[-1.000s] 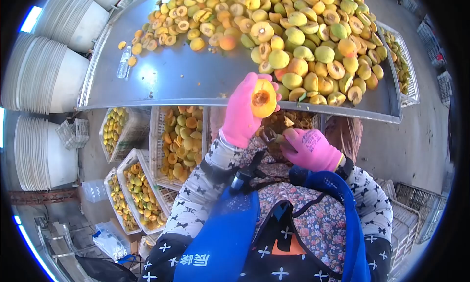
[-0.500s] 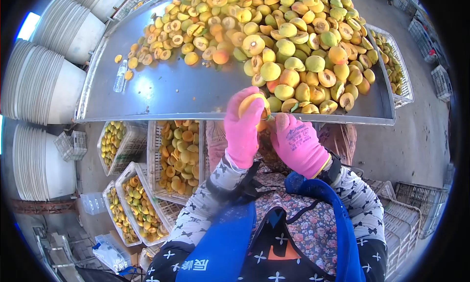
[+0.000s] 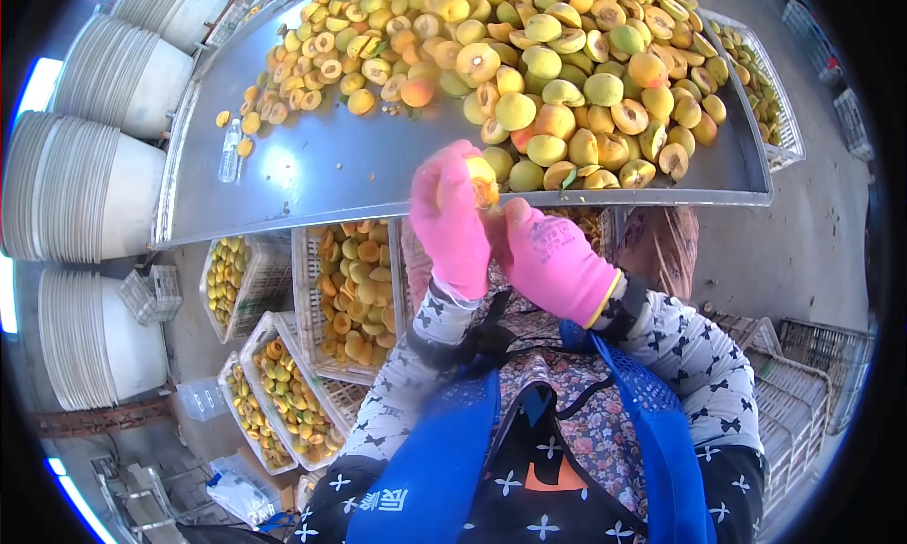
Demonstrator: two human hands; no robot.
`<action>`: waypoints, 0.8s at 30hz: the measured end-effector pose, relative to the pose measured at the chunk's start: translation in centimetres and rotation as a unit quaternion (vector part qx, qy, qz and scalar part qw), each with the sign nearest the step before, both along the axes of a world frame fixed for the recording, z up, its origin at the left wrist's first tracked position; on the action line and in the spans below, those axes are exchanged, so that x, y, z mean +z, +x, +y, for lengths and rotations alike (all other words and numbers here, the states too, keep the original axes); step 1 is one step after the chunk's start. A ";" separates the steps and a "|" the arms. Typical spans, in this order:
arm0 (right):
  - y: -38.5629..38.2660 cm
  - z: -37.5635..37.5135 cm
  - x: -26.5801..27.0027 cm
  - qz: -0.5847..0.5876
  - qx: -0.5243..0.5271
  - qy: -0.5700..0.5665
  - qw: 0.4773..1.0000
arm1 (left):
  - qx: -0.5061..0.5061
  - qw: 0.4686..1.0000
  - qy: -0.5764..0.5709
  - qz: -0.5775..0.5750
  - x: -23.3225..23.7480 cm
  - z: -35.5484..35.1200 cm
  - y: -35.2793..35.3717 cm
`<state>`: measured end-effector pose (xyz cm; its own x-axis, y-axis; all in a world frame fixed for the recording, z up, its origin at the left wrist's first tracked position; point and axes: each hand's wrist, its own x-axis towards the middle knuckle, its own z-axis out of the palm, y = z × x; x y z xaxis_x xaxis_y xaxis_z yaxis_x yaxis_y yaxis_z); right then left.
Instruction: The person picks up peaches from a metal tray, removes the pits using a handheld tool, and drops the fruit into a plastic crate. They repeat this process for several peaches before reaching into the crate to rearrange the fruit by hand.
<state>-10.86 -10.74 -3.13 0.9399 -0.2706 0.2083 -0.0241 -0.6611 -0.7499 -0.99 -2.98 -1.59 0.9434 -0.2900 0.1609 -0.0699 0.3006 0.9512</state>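
Both my hands wear pink gloves and meet at the near edge of a metal table (image 3: 350, 190). My left hand (image 3: 452, 225) is closed around a yellow-orange fruit (image 3: 483, 181), its cut inner side partly showing. Right beside it, my right hand (image 3: 557, 261) has its fingers pinched together near the fruit's lower side; whatever they grip is too small to make out. A large heap of whole and halved fruits (image 3: 567, 93) covers the back and right of the table, just beyond my hands.
A plastic bottle (image 3: 230, 151) lies on the table's left part. Below the table stand fruit-filled crates (image 3: 300, 308), with another crate (image 3: 798, 152) at the right. Stacked white tubs (image 3: 142, 180) line the left side. Stacked crates (image 3: 789, 421) stand at lower right.
Both hands have shifted slightly left and up in view, and the fruit has turned so its cut side shows more. The whole view has tilted a little.
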 end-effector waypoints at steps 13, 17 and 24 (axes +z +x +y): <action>-0.2 -1.1 4.8 0.217 0.109 0.554 0.796 | -0.113 0.993 -0.028 -0.029 0.3 0.9 1.3; -0.2 -1.2 4.4 0.195 0.143 0.576 0.781 | -0.105 0.994 -0.040 -0.011 0.5 0.9 1.3; 0.0 0.1 1.0 0.033 0.055 0.278 0.959 | -0.018 0.993 0.024 -0.116 -2.1 0.1 1.1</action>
